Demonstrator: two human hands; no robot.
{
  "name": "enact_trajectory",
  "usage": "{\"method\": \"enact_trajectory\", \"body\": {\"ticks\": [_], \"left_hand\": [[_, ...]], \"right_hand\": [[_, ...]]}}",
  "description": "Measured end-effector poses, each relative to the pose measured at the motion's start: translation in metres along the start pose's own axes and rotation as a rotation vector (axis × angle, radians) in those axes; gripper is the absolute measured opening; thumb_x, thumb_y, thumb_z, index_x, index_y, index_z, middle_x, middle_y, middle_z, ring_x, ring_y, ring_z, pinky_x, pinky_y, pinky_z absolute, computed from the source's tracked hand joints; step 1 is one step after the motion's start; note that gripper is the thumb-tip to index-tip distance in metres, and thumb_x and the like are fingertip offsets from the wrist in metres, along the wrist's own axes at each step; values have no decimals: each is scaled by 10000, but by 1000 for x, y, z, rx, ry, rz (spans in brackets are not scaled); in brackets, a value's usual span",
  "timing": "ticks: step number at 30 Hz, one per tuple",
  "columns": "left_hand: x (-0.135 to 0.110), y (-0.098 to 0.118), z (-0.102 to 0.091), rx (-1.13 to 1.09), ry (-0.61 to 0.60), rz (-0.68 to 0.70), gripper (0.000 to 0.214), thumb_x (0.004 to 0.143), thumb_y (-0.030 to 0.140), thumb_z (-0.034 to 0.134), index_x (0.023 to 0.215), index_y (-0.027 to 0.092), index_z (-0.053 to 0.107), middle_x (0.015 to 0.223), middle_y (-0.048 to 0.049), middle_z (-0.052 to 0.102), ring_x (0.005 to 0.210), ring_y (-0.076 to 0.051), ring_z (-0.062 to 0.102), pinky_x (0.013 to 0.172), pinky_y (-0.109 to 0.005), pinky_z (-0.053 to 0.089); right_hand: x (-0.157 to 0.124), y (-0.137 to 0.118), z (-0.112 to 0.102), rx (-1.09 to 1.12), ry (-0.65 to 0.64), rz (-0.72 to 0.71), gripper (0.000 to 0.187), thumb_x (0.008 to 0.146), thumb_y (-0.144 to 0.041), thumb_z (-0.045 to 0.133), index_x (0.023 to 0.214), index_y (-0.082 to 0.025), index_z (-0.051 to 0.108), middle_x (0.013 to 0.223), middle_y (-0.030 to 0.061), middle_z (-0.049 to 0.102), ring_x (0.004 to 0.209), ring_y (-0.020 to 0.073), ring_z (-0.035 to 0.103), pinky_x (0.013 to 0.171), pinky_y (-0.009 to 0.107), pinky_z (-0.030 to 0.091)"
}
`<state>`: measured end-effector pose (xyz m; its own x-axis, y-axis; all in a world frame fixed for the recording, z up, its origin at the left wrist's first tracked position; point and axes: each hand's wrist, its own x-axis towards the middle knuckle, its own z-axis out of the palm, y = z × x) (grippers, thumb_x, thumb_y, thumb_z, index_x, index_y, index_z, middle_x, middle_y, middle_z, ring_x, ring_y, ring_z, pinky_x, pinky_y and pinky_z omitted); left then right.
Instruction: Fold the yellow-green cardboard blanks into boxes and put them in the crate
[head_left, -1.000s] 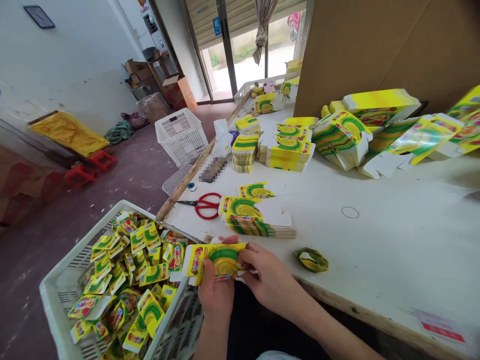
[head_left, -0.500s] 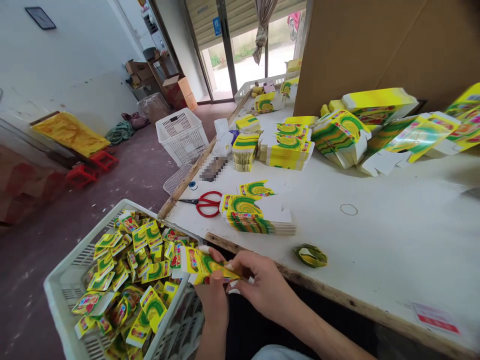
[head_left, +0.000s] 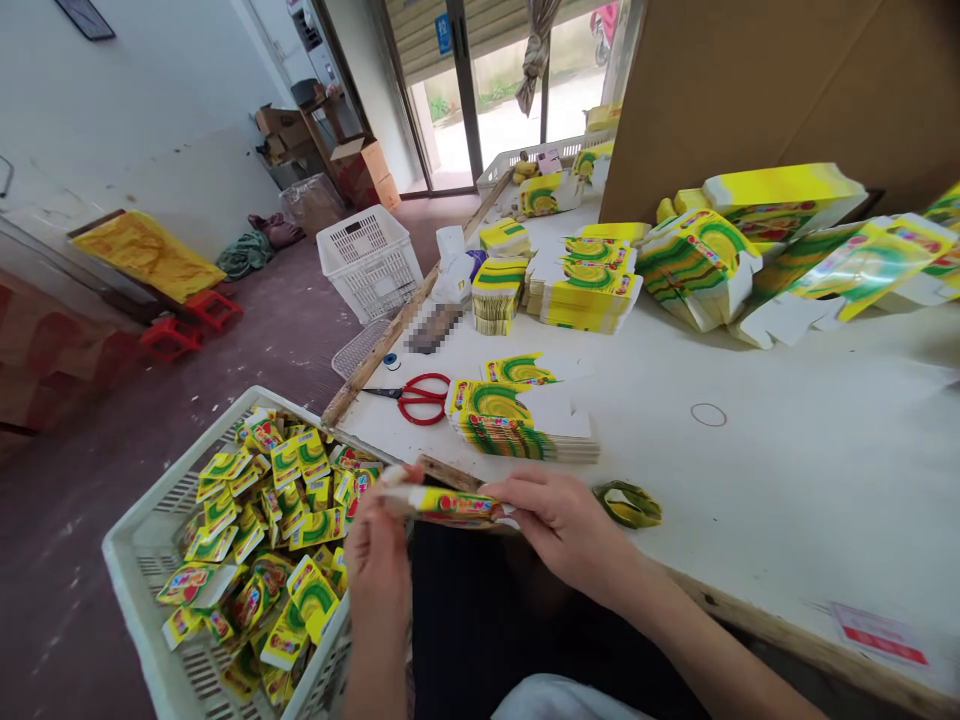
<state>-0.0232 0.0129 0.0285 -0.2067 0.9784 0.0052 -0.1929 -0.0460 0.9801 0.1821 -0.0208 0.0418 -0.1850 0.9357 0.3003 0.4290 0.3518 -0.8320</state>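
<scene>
A small yellow-green crayon box is stretched sideways between my hands, above my lap at the table's front edge. My left hand grips its left end, which is blurred. On its right end, my right hand pinches with thumb and fingers. Just beyond lies a stack of flat printed box blanks with white flaps. Left of that stack rest red-handled scissors. Below my left hand, a pale plastic crate holds many small yellow-green boxes.
The white table has a wooden edge. More box stacks stand farther back, before a large cardboard sheet. A rubber band and a rolled green-yellow strip lie on the tabletop. A white crate sits on the floor.
The box has turned from slanting, broad face up, to nearly level with a narrow side showing. My left hand has moved left to its end; my right hand has shifted right.
</scene>
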Motion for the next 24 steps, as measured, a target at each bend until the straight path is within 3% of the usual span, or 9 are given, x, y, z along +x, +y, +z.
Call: {"method": "enact_trajectory", "body": {"ticks": [3,5,7,9,12,15,18,21,24], "left_hand": [[6,21,-9,62,-129,83,840,498,812,721,1076,203,710,1074,-126,738,1041,-313,670,883,-402,542],[1,27,-6,265,-297,122,968,378,705,848,1184,197,676,1164,-153,704,1144,-364,622,960,-441,509],[-9,26,4,492,-511,86,888,424,464,939,1226,215,650,1182,-140,692,1138,-365,625,963,-454,508],[-17,19,14,596,-589,32,646,598,303,875,1196,237,640,1105,-95,712,1004,-302,678,874,-417,549],[-26,6,23,639,-480,49,587,662,245,817,1204,229,592,1046,-71,715,916,-262,690,812,-381,559],[-30,-3,25,640,-418,150,746,590,229,857,1274,226,557,1164,-120,691,1044,-311,672,897,-416,534],[-33,-6,25,620,-518,248,711,607,176,815,1269,241,563,1207,-133,673,1074,-313,667,901,-419,533],[-34,-4,25,649,-583,315,565,638,144,758,1167,247,587,1148,-103,683,1007,-276,683,839,-383,545],[-31,-2,24,701,-591,248,538,634,131,738,1131,247,568,955,-51,708,824,-239,693,719,-337,540]], "right_hand": [[1,-7,-12,-252,-20,-157,345,897,-38,485,986,-253,740,857,52,699,827,200,609,798,351,473],[1,-12,-12,-330,-43,-273,304,899,-46,525,920,-269,730,818,23,699,864,203,609,982,438,415],[1,-14,-8,-309,-11,-352,306,899,-46,535,964,-289,708,872,1,715,989,201,619,1142,480,267],[-1,-12,0,-223,147,-297,387,877,-67,563,1168,-309,642,1128,26,701,1214,222,552,1198,495,178],[-5,-3,13,110,391,-20,638,849,-207,627,1443,-282,407,1463,110,502,1381,274,431,1162,514,301],[-5,0,26,612,249,265,503,912,-347,528,1403,-247,480,1386,120,590,1280,282,557,1065,490,455],[-4,-2,33,820,54,426,431,899,-431,545,1282,-248,619,1260,93,683,1226,287,601,1082,498,441],[-5,0,32,814,-1,415,491,866,-490,601,1299,-259,616,1298,84,667,1265,278,575,1106,490,416],[-10,5,30,674,-42,291,503,910,-414,559,1383,-244,544,1387,98,609,1298,272,553,1110,496,413]]}}
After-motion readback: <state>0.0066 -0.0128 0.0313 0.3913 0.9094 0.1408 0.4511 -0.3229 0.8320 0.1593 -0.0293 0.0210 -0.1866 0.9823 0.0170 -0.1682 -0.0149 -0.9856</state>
